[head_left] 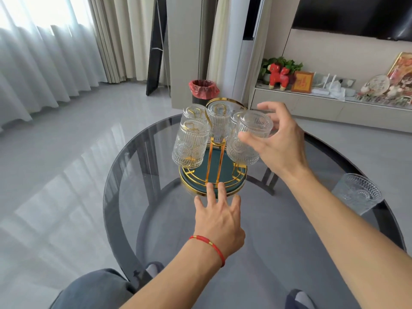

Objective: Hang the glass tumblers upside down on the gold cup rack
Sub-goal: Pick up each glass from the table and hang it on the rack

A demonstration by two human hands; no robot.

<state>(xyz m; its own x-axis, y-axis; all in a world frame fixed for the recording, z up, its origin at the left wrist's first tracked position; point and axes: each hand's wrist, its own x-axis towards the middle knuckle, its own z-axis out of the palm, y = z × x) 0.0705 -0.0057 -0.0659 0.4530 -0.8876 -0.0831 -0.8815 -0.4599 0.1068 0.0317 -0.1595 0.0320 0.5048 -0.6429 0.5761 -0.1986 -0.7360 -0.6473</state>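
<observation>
**Right hand on a tumbler at the rack, left hand steadying the base**

I see the gold cup rack standing on the round smoked-glass counter, its thin gold wire arms rising from a dark green tray with a gold rim. Clear ribbed tumblers with pressed round medallions hang on it upside down; the near-left tumbler tilts outward. My right hand wraps thumb and fingers around the base of the right-side tumbler, which sits tilted at the rack's right arm. My left hand, a red cord on its wrist, lies spread and holds nothing, fingertips touching the tray's near rim. One more tumbler stands alone at the counter's right edge.
</observation>
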